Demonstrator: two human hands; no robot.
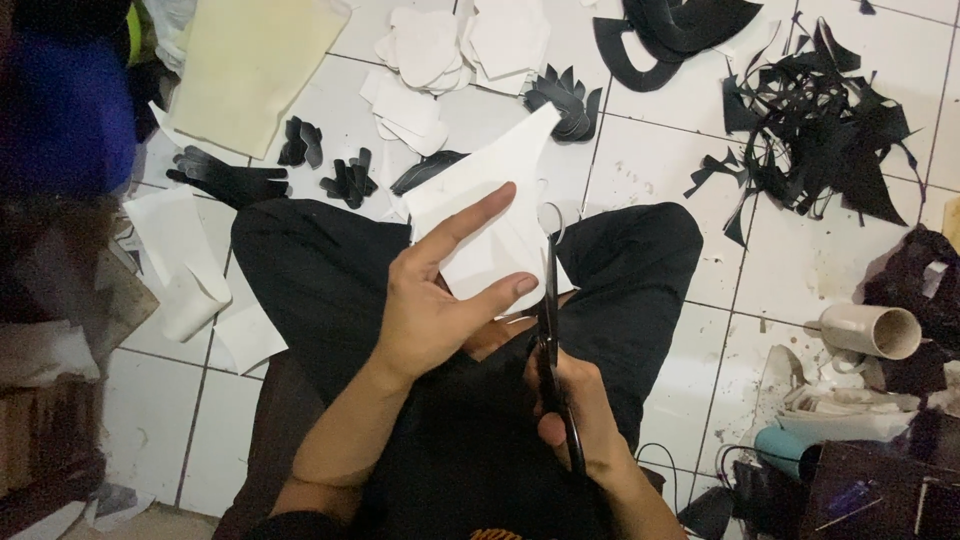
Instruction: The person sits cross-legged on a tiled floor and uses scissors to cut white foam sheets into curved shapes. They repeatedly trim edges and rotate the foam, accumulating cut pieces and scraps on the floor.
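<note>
I sit cross-legged on a white tiled floor in black trousers. My left hand (pixel 440 295) holds a white sheet piece (pixel 495 190) over my lap, with the index finger stretched along its top and the thumb pinching its lower edge. My right hand (pixel 575 415) grips black scissors (pixel 550 330) that point away from me, blades at the sheet's right edge. A thin curl of white trimming (pixel 552 218) hangs off the sheet near the blade tips.
Stacks of cut white pieces (pixel 455 50) and small black cut shapes (pixel 345 180) lie ahead. A pile of black scraps (pixel 820 130) sits at the right, curved black pieces (pixel 670 30) at the top. A cream sheet (pixel 250 70) lies top left. A cream roll (pixel 870 330) lies at the right.
</note>
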